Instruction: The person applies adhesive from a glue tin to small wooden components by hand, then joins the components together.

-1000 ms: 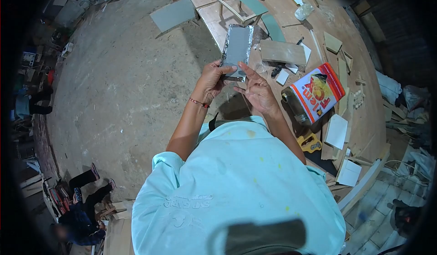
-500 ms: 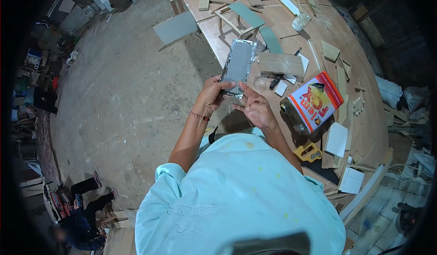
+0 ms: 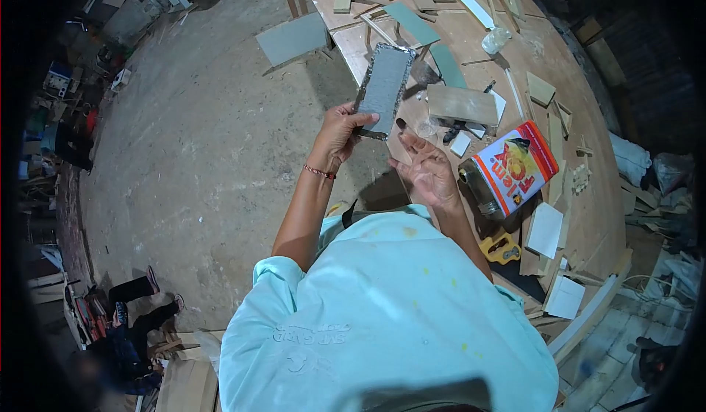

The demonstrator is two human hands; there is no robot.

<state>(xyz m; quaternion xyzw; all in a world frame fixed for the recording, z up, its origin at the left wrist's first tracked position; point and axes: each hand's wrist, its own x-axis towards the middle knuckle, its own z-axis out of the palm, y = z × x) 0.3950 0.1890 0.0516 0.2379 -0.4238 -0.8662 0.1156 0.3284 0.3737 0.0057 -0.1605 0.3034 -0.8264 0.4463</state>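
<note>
My left hand (image 3: 340, 134) is closed on the lower end of a flat grey rectangular panel (image 3: 388, 81) with a shiny, crinkled foil-like border. The thumb lies across its face, and the panel stands tilted up and away from me. Just right of its lower corner is my right hand (image 3: 428, 168), palm turned up and fingers apart, not touching the panel. A small dark spot shows by its fingertips; what it is I cannot make out. To the right of this hand a red, white and orange metal can (image 3: 515, 168) lies on its side on the wooden worktable (image 3: 588, 213).
Behind the panel are a wood block (image 3: 463, 105), green strips (image 3: 412, 23) and a clear plastic bag (image 3: 496, 40). A yellow-handled saw (image 3: 501, 249) and white pieces (image 3: 544, 229) lie near the can. A grey board (image 3: 293, 39) juts beside the table. A person (image 3: 136, 338) sits at lower left.
My right hand has drawn away from the panel's lower edge, down and to the right, its fingers spreading. The panel has risen slightly in my left hand, and the view has shifted a little.
</note>
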